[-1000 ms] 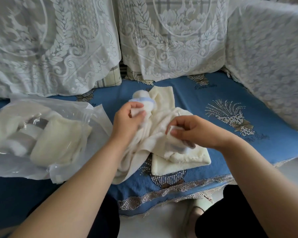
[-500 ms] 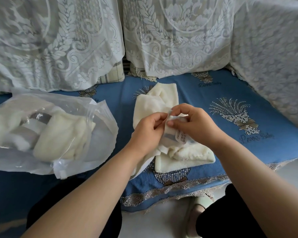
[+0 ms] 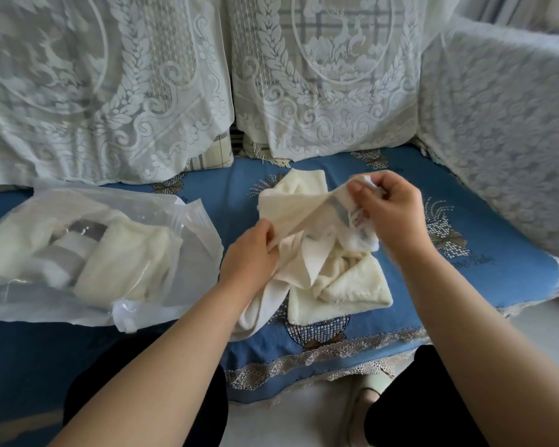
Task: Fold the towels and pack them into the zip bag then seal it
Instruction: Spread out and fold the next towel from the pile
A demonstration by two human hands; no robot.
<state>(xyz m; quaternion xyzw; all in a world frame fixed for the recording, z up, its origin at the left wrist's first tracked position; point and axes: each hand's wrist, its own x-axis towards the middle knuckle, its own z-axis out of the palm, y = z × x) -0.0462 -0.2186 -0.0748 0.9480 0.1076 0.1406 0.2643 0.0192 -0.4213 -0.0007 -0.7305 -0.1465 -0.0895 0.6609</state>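
Already zip bag (image 3: 188, 221) holds folded towels (image 3: 117, 262) — both hands pinch cream towel (image 3: 304, 217).

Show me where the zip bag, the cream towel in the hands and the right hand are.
zip bag (image 3: 194, 221): head view, clear wall near its open mouth.
cream towel (image 3: 304, 211): head view, stretched edge between the hands.
right hand (image 3: 391, 208): head view, its back.

We see a cream towel (image 3: 307, 214) with a grey-blue stripe. It lies on a blue sofa cover (image 3: 400, 175) woven with brown basket motifs and edged in beige lace. Left of the towel, a clear zip bag (image 3: 188, 221) shows cream and grey towels. White floral lace covers (image 3: 320, 75) hang behind the sofa cover.
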